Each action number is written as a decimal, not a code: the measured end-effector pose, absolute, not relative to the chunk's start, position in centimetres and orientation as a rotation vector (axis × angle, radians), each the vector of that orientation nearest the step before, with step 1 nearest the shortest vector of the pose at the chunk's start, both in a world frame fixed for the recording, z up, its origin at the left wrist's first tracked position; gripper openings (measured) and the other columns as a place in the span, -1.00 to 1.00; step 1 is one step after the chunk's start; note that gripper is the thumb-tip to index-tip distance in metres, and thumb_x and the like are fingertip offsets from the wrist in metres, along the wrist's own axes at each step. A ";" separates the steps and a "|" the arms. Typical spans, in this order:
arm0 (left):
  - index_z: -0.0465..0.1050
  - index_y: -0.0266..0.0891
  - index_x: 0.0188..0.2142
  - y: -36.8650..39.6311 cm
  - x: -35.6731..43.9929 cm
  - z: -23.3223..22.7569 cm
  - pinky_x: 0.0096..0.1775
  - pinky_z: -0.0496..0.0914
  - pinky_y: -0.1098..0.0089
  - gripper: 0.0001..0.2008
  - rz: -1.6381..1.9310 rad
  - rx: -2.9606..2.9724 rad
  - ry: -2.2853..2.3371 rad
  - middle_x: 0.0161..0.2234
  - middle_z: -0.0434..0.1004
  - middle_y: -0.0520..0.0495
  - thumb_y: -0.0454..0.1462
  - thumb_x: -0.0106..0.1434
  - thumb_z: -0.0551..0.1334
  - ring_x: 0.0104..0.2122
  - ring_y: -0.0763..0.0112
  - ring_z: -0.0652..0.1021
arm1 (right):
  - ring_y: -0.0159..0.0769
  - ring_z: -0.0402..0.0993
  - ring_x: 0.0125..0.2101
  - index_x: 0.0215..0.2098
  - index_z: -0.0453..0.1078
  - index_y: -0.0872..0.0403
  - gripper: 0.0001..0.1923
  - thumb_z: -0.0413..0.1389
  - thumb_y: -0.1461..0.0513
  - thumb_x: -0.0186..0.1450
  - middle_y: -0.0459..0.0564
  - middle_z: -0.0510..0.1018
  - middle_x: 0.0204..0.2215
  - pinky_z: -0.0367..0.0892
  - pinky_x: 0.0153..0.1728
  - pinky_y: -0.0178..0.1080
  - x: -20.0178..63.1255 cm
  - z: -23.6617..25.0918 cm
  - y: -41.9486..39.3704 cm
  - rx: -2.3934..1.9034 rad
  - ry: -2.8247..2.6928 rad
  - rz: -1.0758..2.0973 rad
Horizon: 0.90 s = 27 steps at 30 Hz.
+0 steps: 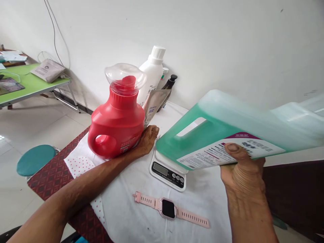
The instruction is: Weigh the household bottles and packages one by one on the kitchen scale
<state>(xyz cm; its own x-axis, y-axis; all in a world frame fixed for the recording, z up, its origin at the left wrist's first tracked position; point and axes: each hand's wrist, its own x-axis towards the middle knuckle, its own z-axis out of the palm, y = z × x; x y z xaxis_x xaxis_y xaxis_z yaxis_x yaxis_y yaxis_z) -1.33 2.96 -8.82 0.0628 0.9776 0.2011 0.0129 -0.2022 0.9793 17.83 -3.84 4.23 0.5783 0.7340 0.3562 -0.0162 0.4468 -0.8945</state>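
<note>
Head view: green jug [227,125], blurred label [202,156]

We record what appears to be a home: white wall [227,44], tiled floor [48,125], green folding table [32,87], low stool [36,160], red household jug [116,123].

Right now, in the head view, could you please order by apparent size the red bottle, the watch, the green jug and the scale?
1. Green jug, cut off at the right edge
2. Red bottle
3. Scale and watch: too alike to rank, the jug partly covering the scale
</note>
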 end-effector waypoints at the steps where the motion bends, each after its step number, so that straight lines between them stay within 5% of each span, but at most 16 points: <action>1: 0.43 -0.19 -0.03 2.9 -1.4 -8.8 0.08 0.52 0.01 -0.62 1.277 1.422 1.052 -0.06 0.58 -0.22 0.00 0.54 0.00 -0.06 0.08 0.65 | -0.03 0.55 -0.06 -0.40 0.48 -0.01 -0.58 0.42 0.26 -0.26 -0.16 0.61 -0.19 0.44 0.08 0.14 17.8 4.2 -3.7 -1.009 -0.855 0.535; 6: 0.40 -0.28 0.00 2.8 -1.5 -8.4 0.07 0.52 0.05 -0.58 1.263 1.438 1.045 -0.02 0.56 -0.33 0.00 0.55 -0.02 -0.05 0.10 0.64 | 0.01 0.53 0.02 -0.23 0.51 -0.05 -0.46 0.46 0.19 -0.21 -0.13 0.61 -0.10 0.39 0.13 0.19 18.3 4.1 -3.8 -1.031 -0.941 0.551; 11: 0.46 -0.32 -0.05 3.1 -1.3 -8.7 -0.05 0.52 0.20 -0.52 1.301 1.486 1.083 -0.16 0.58 -0.13 -0.05 0.57 -0.11 -0.12 0.24 0.68 | 0.06 0.50 0.09 -0.02 0.50 -0.18 -0.31 0.48 -0.09 -0.11 -0.12 0.60 -0.03 0.40 0.14 0.19 18.8 4.2 -4.9 -0.976 -0.998 0.643; 17: 0.47 -0.32 -0.13 2.9 -1.5 -8.3 -0.06 0.54 0.21 -0.53 1.272 1.500 1.062 -0.16 0.57 -0.13 -0.04 0.58 -0.08 -0.13 0.22 0.67 | 0.05 0.50 0.09 0.04 0.50 -0.19 -0.36 0.05 -0.37 0.26 -0.04 0.56 0.04 0.45 0.05 0.16 19.3 3.7 -6.3 -0.939 -0.946 0.784; 21: 0.44 -0.29 -0.13 2.5 -1.7 -7.5 -0.03 0.56 0.09 -0.59 1.219 1.453 1.048 -0.09 0.57 -0.22 -0.05 0.59 -0.04 -0.14 0.16 0.65 | 0.02 0.51 -0.01 -0.09 0.50 -0.06 -0.27 0.00 -0.43 0.21 0.03 0.56 -0.05 0.47 -0.03 0.11 22.3 0.6 -6.3 -1.029 -0.781 0.822; 27: 0.44 -0.20 -0.20 2.6 -1.6 -7.8 -0.02 0.57 0.13 -0.53 1.195 1.481 1.061 -0.10 0.57 -0.18 0.03 0.56 -0.08 -0.10 0.19 0.62 | -0.22 0.42 -0.44 -0.46 0.38 0.01 -0.26 0.21 -0.46 -0.05 -0.07 0.45 -0.51 0.42 -0.41 -0.15 26.8 -6.3 -6.6 -1.350 -0.574 0.830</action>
